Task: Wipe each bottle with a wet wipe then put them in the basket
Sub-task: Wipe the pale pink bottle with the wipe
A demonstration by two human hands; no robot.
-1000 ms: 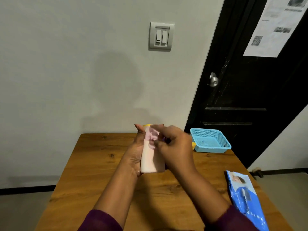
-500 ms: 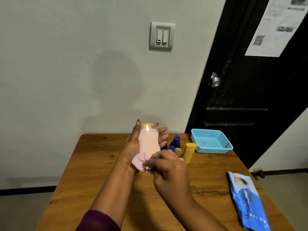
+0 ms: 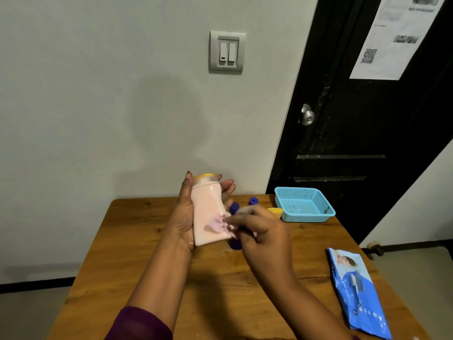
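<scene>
Left hand (image 3: 185,217) grips the pink bottle (image 3: 207,207) upright above the table (image 3: 127,241). Right hand (image 3: 261,231) is blurry but pinches the wipe (image 3: 220,224) against the bottle's lower front. Basket (image 3: 304,217) sits at 2 o'clock on the far right corner, with the pack (image 3: 358,290) at 4 o'clock by the right edge. There's loads of bare wood at 9 o'clock. Half a second ago the wipe was at the base. Now it's up the front, and the right hand mostly hides the small bottles (image 3: 253,200).

Right hand (image 3: 259,229) motion-blurred, wipe (image 3: 220,225) just a smear under it; blue-capped bottles (image 3: 253,200), yellow tube (image 3: 275,211) mostly hidden behind pink bottle (image 3: 207,209).
</scene>
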